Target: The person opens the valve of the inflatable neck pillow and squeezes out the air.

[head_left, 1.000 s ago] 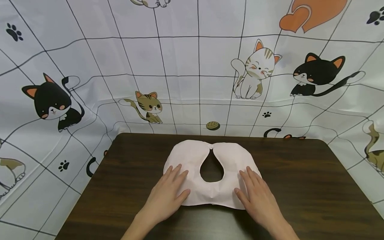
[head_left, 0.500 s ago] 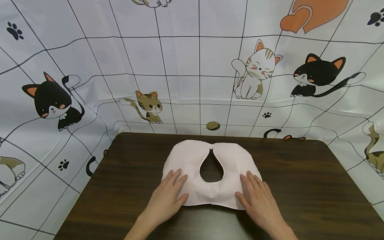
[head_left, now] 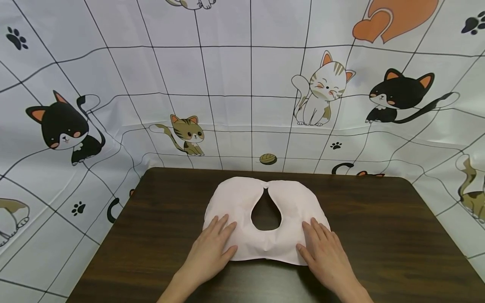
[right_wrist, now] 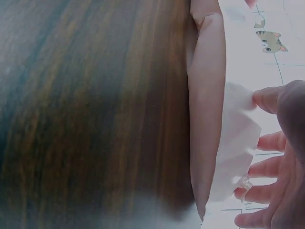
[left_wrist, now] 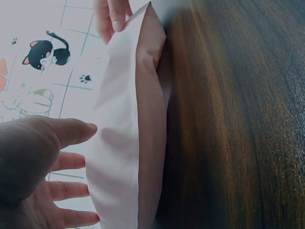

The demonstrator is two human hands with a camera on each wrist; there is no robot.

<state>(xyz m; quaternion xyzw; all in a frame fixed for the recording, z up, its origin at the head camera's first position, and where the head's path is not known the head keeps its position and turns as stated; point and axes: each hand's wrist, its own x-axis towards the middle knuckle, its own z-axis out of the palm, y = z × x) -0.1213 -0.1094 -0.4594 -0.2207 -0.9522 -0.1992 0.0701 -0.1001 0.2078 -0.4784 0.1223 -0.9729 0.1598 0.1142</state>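
A pale pink U-shaped neck pillow (head_left: pixel 242 195) lies flat on the dark wooden table, its two ends meeting at the far side around a teardrop-shaped opening. My left hand (head_left: pixel 211 249) rests on its near left part, fingers spread and nearly straight. On the near right part lies my right hand (head_left: pixel 326 253), likewise with extended fingers. The left wrist view shows the thumb and fingertips touching the pillow's top (left_wrist: pixel 114 143), above a seam along its side. In the right wrist view, a small clear valve-like piece (right_wrist: pixel 246 184) shows by the fingers.
The brown wood-grain table (head_left: pixel 382 227) has rounded far corners. Behind it and along both sides hangs a white sheet (head_left: pixel 227 67) with grid lines, cartoon cats, paw prints and orange hearts.
Both hands have slid slightly toward the near edge on the pillow, the left also a touch outward. The pillow has stayed in nearly the same spot; the last half second shows hardly any motion.
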